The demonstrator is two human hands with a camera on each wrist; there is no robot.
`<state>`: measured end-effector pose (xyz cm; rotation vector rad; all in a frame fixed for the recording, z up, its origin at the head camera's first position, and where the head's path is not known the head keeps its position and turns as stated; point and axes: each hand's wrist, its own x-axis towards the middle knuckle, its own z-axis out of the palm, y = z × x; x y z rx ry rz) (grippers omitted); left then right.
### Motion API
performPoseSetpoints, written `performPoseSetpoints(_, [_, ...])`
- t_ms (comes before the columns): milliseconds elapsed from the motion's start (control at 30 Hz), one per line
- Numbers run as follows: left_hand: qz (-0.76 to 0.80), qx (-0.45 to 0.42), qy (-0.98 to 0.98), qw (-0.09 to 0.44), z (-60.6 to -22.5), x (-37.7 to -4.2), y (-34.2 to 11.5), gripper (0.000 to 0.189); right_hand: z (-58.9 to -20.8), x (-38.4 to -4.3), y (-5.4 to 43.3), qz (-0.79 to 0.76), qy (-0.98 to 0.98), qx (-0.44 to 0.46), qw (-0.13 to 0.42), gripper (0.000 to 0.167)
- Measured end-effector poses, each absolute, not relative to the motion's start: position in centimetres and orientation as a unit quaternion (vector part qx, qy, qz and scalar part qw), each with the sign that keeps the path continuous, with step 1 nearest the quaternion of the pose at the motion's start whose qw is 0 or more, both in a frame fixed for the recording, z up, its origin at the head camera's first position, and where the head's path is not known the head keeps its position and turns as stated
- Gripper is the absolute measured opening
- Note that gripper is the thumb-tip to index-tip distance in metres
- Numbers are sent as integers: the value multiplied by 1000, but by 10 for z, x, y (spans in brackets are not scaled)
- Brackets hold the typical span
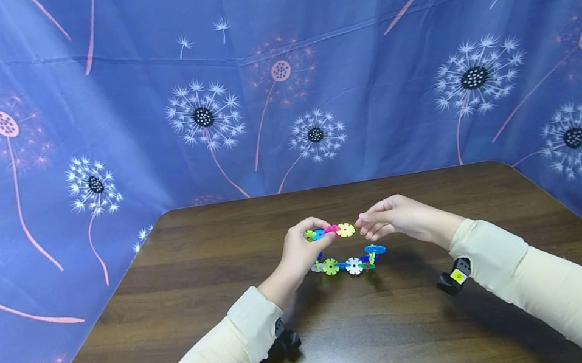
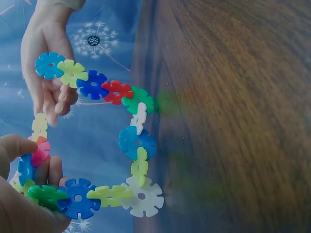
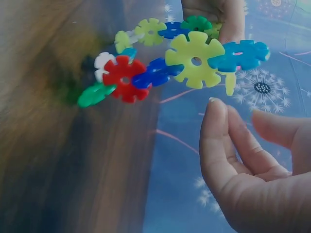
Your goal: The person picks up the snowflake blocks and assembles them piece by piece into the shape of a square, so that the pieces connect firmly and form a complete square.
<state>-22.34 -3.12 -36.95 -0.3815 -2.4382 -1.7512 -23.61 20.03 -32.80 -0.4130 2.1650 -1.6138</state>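
My left hand (image 1: pixel 295 254) pinches a pink notched disc (image 2: pixel 42 153) between thumb and fingers. It belongs to a curved chain (image 1: pixel 331 269) of flower-shaped plastic discs slotted together, in blue, green, yellow, red and white. One end is a pale yellow disc (image 1: pixel 346 225), just beyond the left fingertips. A light-blue disc (image 3: pixel 240 60) forms the other end, joined to a larger yellow-green disc (image 3: pixel 183 52). My right hand (image 1: pixel 406 218) holds nothing; its fingers bend loosely, thumb apart, beside the pale yellow end. The chain hangs in a loop with a gap between its ends.
A brown wooden table (image 1: pixel 346 346) lies under both hands. Behind and beside it hangs a blue cloth (image 1: pixel 365 73) printed with dandelions. Black cameras are strapped at the left wrist (image 1: pixel 287 336) and the right wrist (image 1: pixel 452 280).
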Motion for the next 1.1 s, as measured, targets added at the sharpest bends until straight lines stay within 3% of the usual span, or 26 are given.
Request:
performPoseSetpoints(367, [-581, -111, -804, 57, -370, -225, -34, 9, -330, -204, 215, -530, 810, -208, 141, 45])
performPoseSetpoints(600, [-594, -107, -796, 55, -373, -224, -33, 13, -337, -189, 205, -499, 832, -226, 90, 36])
performPoseSetpoints(833, [-606, -113, -786, 44, -374, -223, -32, 17, -339, -194, 205, -476, 857, -193, 37, 19])
performPoseSetpoints(1100, [-616, -114, -779, 23, -372, -224, -30, 20, -340, -208, 206, -483, 861, -160, 13, 19])
